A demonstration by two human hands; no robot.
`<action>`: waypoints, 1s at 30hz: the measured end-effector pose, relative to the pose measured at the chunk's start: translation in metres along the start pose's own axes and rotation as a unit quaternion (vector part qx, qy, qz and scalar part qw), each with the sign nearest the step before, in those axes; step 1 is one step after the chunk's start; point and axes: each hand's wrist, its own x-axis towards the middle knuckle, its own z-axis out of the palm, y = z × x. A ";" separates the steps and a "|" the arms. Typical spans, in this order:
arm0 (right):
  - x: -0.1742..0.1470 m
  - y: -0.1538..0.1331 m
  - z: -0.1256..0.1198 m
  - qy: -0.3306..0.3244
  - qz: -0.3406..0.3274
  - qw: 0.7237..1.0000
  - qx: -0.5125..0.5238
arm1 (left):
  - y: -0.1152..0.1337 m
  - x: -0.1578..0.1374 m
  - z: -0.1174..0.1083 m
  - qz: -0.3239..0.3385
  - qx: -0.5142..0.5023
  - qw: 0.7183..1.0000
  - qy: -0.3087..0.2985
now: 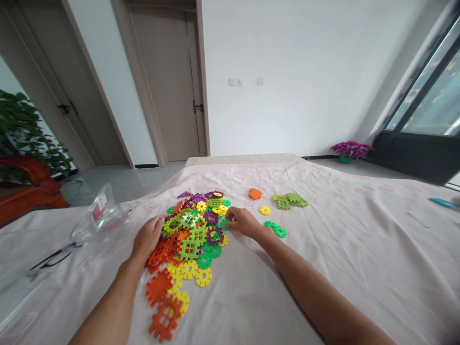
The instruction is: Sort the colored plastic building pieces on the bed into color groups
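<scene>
A heap of plastic building pieces (190,247) lies on the cloth between my two hands, mixing orange, lime-green and purple notched squares with yellow and green slotted discs. My left hand (147,237) rests along the heap's left side, its fingers loosely extended against the orange and lime pieces and partly hidden by them. At the heap's right edge, my right hand (242,221) has its thumb and fingers closed on a green slotted disc (224,224). Nearest me are an orange window-shaped square (166,317) and a solid orange square (159,287).
Right of the heap lie green discs (279,231), a yellow disc (265,210), an orange round piece (255,194) and lime pieces (294,199). Clear plastic packaging (102,215) and glasses (53,258) are at left. A blue object (443,203) sits far right on the pale cloth (341,239).
</scene>
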 end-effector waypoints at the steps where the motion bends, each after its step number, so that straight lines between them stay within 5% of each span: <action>1: 0.001 0.001 -0.003 -0.004 0.003 1.000 0.030 | 0.000 0.000 0.000 0.000 0.000 1.000 0.001; 5: 0.002 0.015 -0.030 0.004 0.016 0.997 0.073 | -0.001 0.000 0.000 -0.006 -0.002 1.000 0.002; 11: -0.008 0.057 -0.078 0.067 0.112 0.992 -0.001 | -0.001 0.000 0.000 -0.003 0.005 1.000 -0.001; 20: -0.031 0.074 -0.108 -0.087 0.225 0.970 0.014 | -0.001 0.001 0.000 -0.005 0.001 1.000 -0.003; 25: -0.020 0.058 -0.096 0.001 0.197 0.972 -0.126 | -0.001 0.000 0.000 0.002 -0.001 1.000 0.003; 30: -0.003 0.027 -0.045 0.056 0.069 0.987 -0.132 | 0.000 0.000 0.000 0.002 0.005 1.000 0.003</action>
